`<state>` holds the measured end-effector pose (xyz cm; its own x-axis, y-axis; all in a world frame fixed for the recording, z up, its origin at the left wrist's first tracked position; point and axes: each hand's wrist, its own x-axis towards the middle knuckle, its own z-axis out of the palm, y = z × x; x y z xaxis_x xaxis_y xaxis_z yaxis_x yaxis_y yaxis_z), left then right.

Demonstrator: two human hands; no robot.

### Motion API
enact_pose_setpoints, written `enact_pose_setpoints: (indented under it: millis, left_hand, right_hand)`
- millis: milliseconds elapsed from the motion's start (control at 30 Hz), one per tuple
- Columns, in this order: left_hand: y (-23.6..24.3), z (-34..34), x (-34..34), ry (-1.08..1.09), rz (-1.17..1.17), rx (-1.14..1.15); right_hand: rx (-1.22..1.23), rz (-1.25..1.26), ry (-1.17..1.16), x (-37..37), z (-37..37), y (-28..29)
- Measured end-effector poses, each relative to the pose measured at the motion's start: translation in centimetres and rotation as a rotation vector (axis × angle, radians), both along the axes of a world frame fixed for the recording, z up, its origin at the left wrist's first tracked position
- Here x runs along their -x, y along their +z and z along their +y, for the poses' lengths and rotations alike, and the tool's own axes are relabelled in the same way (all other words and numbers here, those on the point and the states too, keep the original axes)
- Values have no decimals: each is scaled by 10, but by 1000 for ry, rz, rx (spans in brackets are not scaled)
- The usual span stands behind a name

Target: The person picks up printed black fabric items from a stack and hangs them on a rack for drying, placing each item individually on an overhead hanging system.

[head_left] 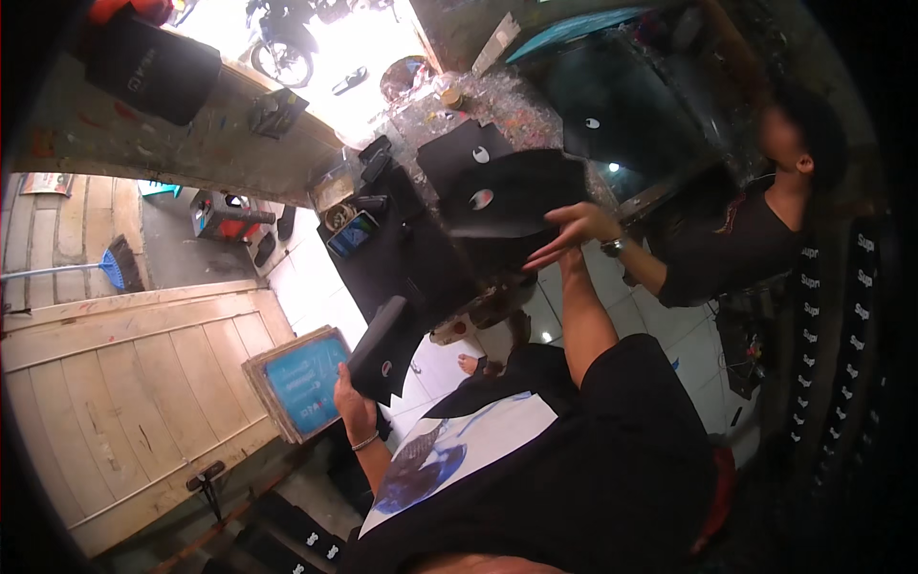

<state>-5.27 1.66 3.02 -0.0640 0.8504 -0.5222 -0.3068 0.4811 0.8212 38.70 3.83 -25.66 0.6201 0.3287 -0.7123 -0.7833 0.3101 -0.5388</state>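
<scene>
My left hand point(356, 407), with a bracelet at its wrist, is closed on the edge of a folded black fabric piece point(384, 349) bearing a small emblem. My right forearm point(585, 311) reaches toward the table; its hand is hidden behind a co-worker's hand point(585, 226), so its fingers cannot be made out. The co-worker's hand, with a wristwatch, is at the edge of a black sheet point(521, 196) with a pale-and-red oval emblem. Behind that sheet lies another black piece point(454, 153) with a similar emblem.
A phone point(354, 232) lies on the dark table part at left, near black objects. Behind are a paint-stained surface point(521, 100) and a dark panel point(631, 105) with one emblem. A co-worker point(775, 206) is at right. A blue framed screen point(304, 383) leans by the wooden door point(143, 402).
</scene>
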Motion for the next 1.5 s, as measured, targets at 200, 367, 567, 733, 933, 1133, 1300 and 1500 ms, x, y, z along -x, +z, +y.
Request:
enact_pose_setpoints:
  millis: [200, 367, 567, 733, 933, 1133, 1300, 1500]
  left_hand:
    - [-13, -3, 8, -5, 5, 42]
    - [-22, 0, 18, -16, 13, 20]
    - [-29, 17, 45, -131, -50, -6]
    - [-5, 31, 62, -383, 271, -204]
    - [-21, 51, 126, -335, 319, -97]
    - [-13, 53, 135, -467, 236, -96]
    - [-40, 51, 111, -700, 207, -95]
    - [-28, 17, 30, -873, 224, -466]
  right_hand:
    - [54, -295, 369, -1, -34, 17]
    - [8, -77, 85, 37, -40, 56]
    - [230, -459, 366, 98, -33, 29]
    - [744, -592, 345, 87, -22, 12]
    - [580, -428, 384, 103, -37, 57]
    - [625, -569, 238, 131, -84, 116]
    - [1024, -1472, 226, 147, -175, 176]
    - [1108, -1367, 119, 160, -289, 238]
